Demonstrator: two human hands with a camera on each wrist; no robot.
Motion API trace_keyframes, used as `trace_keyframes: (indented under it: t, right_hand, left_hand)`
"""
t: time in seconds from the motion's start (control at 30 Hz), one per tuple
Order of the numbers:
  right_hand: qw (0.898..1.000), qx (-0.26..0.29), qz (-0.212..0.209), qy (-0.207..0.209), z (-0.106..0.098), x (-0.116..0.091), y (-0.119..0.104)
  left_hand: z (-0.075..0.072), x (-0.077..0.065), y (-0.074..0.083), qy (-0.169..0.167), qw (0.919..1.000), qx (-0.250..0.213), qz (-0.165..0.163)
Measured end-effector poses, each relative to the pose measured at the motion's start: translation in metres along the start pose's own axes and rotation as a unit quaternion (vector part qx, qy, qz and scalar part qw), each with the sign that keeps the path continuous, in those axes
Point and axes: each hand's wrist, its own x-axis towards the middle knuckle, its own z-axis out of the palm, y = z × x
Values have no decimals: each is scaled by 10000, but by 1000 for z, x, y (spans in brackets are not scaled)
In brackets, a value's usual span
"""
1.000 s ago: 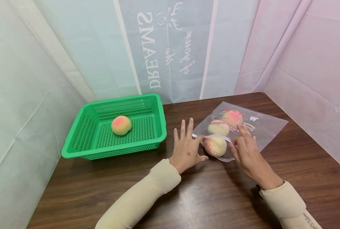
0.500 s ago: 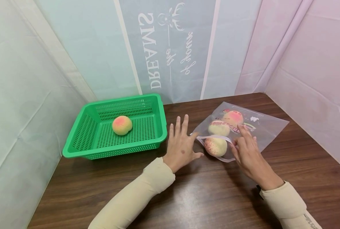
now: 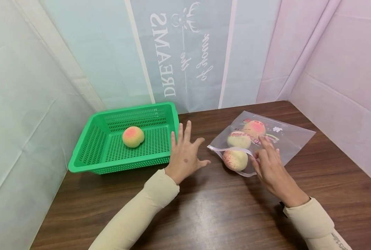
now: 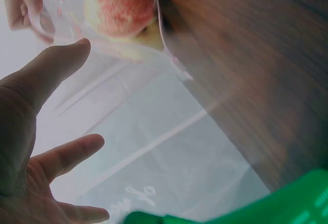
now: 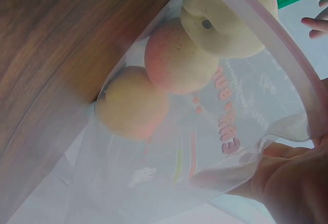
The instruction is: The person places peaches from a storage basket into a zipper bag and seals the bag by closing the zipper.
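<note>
A clear zip bag with printed pictures lies on the table at the right. Three peaches sit in a row inside it: a speckled peach at the mouth, a pale peach behind it, a pink-topped peach deepest. My right hand pinches the rim of the bag's mouth, which gapes in the right wrist view. My left hand, fingers spread and holding nothing, hovers between the bag and a green basket. One more peach rests in that basket.
The basket stands at the back left of the brown wooden table. A white zip slider marks the left corner of the bag's mouth. Fabric walls close in the back and both sides.
My left hand has drawn away from the bag's mouth, leftward to the basket's near right corner. The right hand keeps its hold on the bag, and the peaches stay put.
</note>
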Motion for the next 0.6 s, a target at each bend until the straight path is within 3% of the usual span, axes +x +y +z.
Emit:
trace_keyframes:
  t: [0.6]
  right_hand:
    - [10000,26,60,-73,1,-1,2]
  left_hand:
    - [-17,-5,-37,257,9969,-539,-520]
